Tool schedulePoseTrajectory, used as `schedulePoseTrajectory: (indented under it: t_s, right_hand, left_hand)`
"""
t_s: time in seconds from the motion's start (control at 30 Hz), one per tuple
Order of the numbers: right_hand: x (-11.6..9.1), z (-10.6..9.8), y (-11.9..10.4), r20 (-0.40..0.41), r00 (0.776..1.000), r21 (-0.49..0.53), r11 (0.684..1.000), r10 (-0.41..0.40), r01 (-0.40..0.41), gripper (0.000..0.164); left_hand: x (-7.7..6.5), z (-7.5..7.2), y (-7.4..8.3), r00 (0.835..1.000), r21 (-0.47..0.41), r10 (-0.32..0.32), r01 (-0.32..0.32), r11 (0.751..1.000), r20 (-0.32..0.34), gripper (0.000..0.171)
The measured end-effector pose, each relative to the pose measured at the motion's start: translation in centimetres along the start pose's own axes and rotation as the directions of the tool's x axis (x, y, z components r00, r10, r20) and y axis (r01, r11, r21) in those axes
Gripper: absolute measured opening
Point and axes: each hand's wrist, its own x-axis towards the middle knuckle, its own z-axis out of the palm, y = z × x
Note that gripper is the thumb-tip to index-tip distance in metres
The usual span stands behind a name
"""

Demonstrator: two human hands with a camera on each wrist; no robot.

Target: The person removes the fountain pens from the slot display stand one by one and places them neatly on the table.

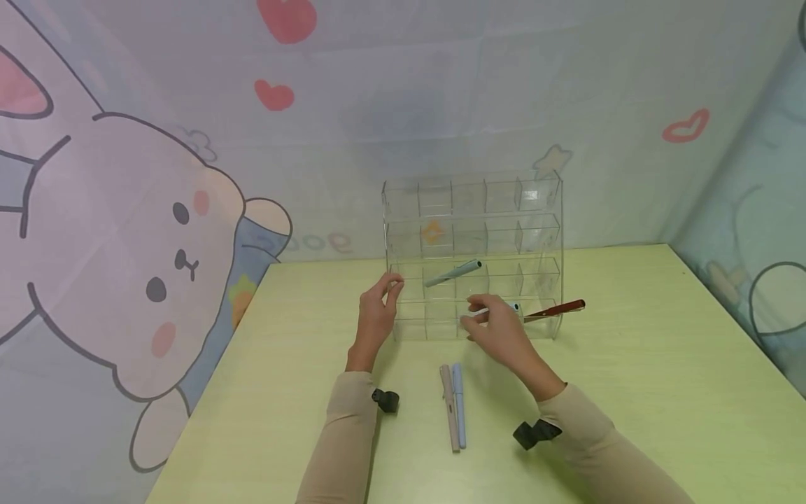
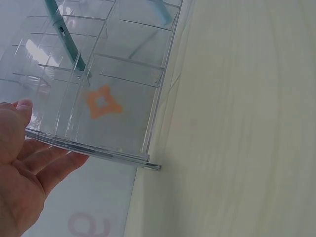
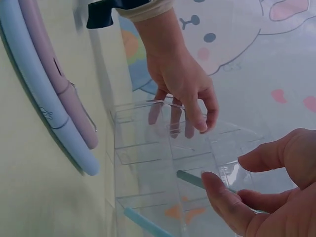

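Observation:
A clear acrylic rack [image 1: 469, 218] with rows of compartments stands on the table. At its left side panel my left hand [image 1: 376, 318] grips the edge, thumb on the inner face and fingers outside. My right hand [image 1: 500, 332] hovers before the bottom row, thumb and fingers apart with nothing between them. A teal pen [image 1: 453, 273] leans in the second row from the bottom. In the bottom row sit a dark red pen [image 1: 557, 309], at the right, and a light blue pen [image 3: 145, 223], mostly hidden by my right hand in the head view.
On the yellow-green table [image 1: 302, 336], a mauve-grey pen [image 1: 450, 409] and a periwinkle pen [image 1: 459, 406] lie side by side in front of the rack. A printed cloth backdrop [image 1: 352, 140] hangs close behind the rack.

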Motion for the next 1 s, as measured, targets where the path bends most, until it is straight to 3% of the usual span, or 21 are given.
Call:
schedulePoseTrajectory:
  t_s: [0.23,0.4,1.0]
  right_hand:
    - [1.4,-0.9,-0.3,-0.101,0.995,0.087,0.996,0.008,0.001,0.038]
    - [2.3,-1.3,-0.3,-0.153,0.988,0.086,0.996,0.008,0.006,0.040]
    - [5.1,-1.6,-1.1,-0.184,0.979,0.157,0.986,0.087,-0.058,0.047]
  left_hand:
    - [0.1,0.0,0.1,1.000,-0.001,-0.026,0.026,1.000,0.010,0.014]
    - [0.1,0.0,0.1,0.999,0.007,-0.047,0.047,0.999,0.017,0.013]
    - [0.0,0.0,0.0,0.999,0.020,-0.032,0.031,0.999,0.018,0.014]
